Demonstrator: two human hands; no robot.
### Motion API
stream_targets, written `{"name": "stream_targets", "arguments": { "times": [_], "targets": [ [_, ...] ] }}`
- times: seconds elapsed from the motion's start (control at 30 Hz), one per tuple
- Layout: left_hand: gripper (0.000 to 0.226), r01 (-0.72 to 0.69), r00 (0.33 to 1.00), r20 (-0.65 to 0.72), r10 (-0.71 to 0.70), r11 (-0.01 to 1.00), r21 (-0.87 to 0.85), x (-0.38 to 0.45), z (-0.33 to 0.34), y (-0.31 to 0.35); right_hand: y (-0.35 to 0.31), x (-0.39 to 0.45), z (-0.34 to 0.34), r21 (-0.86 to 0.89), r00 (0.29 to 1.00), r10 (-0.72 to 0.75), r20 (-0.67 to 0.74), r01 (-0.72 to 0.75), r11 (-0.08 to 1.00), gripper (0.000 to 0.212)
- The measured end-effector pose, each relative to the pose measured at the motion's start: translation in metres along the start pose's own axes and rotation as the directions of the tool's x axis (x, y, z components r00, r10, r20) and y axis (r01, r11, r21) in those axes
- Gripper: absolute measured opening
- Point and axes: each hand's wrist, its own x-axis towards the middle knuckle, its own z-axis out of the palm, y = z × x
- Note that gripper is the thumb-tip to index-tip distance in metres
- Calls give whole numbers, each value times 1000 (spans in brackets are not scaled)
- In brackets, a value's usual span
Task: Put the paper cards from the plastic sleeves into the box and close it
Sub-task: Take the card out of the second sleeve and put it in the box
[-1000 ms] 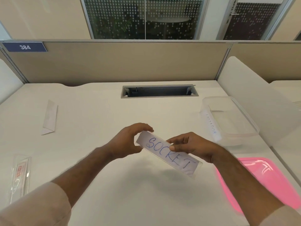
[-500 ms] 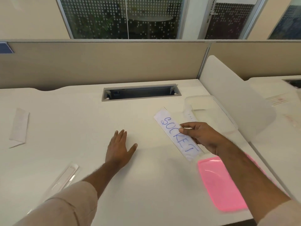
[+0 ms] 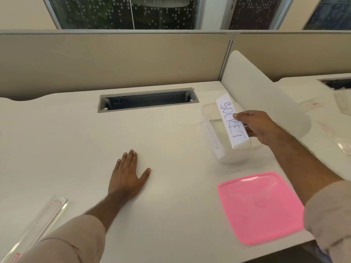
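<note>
My right hand (image 3: 258, 128) pinches a white paper card (image 3: 230, 121) with "SOCKET" written in blue, holding it over the open clear plastic box (image 3: 212, 141) at the right of the desk. A card lies inside against the box's near-left wall. The pink lid (image 3: 260, 207) lies flat on the desk in front of the box. My left hand (image 3: 127, 175) rests flat on the desk, fingers straight, holding nothing. An empty-looking clear plastic sleeve (image 3: 39, 223) lies at the near left.
A grey cable slot (image 3: 148, 100) is cut into the desk at the back. A white curved divider (image 3: 266, 92) stands right of the box. More clear sleeves (image 3: 311, 106) lie on the neighbouring desk beyond it.
My left hand let go of the card and settled flat on the desk. My right hand carried the card rightward and away, from mid-desk to over the box.
</note>
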Motion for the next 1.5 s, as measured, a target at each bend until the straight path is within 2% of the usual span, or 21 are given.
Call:
{"name": "stream_targets", "arguments": {
  "times": [0.17, 0.3, 0.47, 0.57, 0.77, 0.93, 1.0, 1.07, 1.13, 1.2, 1.27, 1.37, 1.5],
  "targets": [
    [90, 0, 1000, 1, 0, 1000, 7, 0, 1, -1, 13, 34, 5, -152, 997, 28, -69, -39, 988, 24],
    [91, 5, 1000, 0, -5, 1000, 15, 0, 1, -2, 24, 57, 11, -295, 996, 40, -85, -63, 953, 26],
    [91, 11, 1000, -6, -11, 1000, 21, 2, 2, -2, 40, 76, 26, -350, 985, 95, -145, -141, 926, 41],
    [92, 12, 1000, -8, -12, 1000, 21, 2, 3, -3, 51, 80, 34, -366, 976, 141, -165, -193, 910, 39],
    [91, 9, 1000, -17, -9, 1000, 12, 1, 3, -2, 51, 77, 36, -525, 981, 128, -149, -188, 830, 30],
    [90, 11, 1000, -14, -11, 1000, 2, 0, 1, -2, 53, 74, 34, -549, 981, 109, -163, -182, 816, 41],
    [90, 11, 1000, -14, -11, 1000, -4, 1, 1, -2, 51, 67, 33, -568, 983, 85, -165, -165, 806, 35],
    [91, 11, 1000, -11, -11, 1000, -6, 1, 1, -2, 48, 58, 33, -613, 987, 36, -157, -126, 780, 29],
    [91, 10, 1000, -11, -10, 1000, -12, 0, 1, -2, 46, 48, 34, -625, 981, -48, -188, -82, 776, 41],
    [92, 11, 1000, -13, -11, 1000, -17, -1, 1, -3, 42, 29, 39, -607, 964, -150, -222, -17, 794, 42],
    [93, 15, 1000, -4, -15, 1000, -21, 1, 1, -2, 38, 10, 48, -594, 927, -282, -245, 86, 800, 41],
    [92, 21, 1000, 19, -20, 999, -47, 0, -3, -1, 36, -28, 67, -570, 836, -493, -240, 290, 769, 34],
    [79, 27, 999, 39, -21, 989, -143, -9, -16, -4, 42, -71, 101, -507, 775, -609, -169, 461, 728, 28]
  ]
}}
